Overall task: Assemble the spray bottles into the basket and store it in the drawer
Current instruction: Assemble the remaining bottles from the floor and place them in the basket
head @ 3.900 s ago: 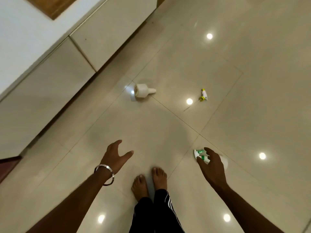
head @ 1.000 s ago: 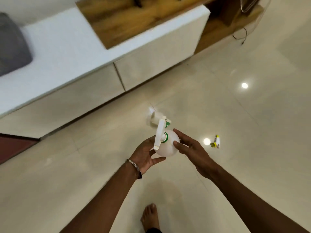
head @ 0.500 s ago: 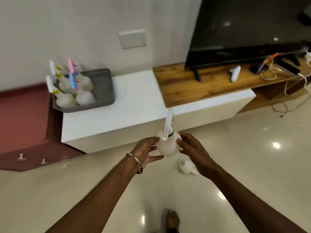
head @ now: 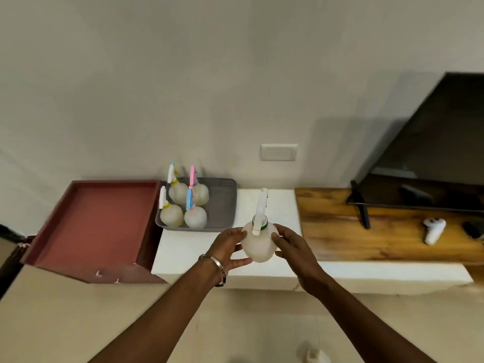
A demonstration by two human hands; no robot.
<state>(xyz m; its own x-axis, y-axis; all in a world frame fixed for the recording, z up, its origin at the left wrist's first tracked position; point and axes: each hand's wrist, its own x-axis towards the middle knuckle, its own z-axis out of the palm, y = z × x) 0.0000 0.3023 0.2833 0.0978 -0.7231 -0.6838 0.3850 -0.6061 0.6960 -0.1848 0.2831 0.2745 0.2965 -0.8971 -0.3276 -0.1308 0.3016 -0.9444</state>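
spray bottle point(head: 258, 243) with green collar, upright, clasped between left hand point(head: 227, 248) and right hand point(head: 293, 247), fingers wrapped on its round body, above white counter point(head: 277, 205); grey basket point(head: 222, 205) behind, holding four bottles point(head: 183, 205); open red drawer point(head: 99, 213) just left of basket.

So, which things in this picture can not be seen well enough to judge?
- Head view: the spray bottle has its sides covered by the left hand and right hand, so how firm the grip is stays unclear.
- The bottle on the floor is cut off by the bottom edge and blurred.
- The gray basket: its floor behind the four bottles is hidden.
- The television is cut off by the right edge.
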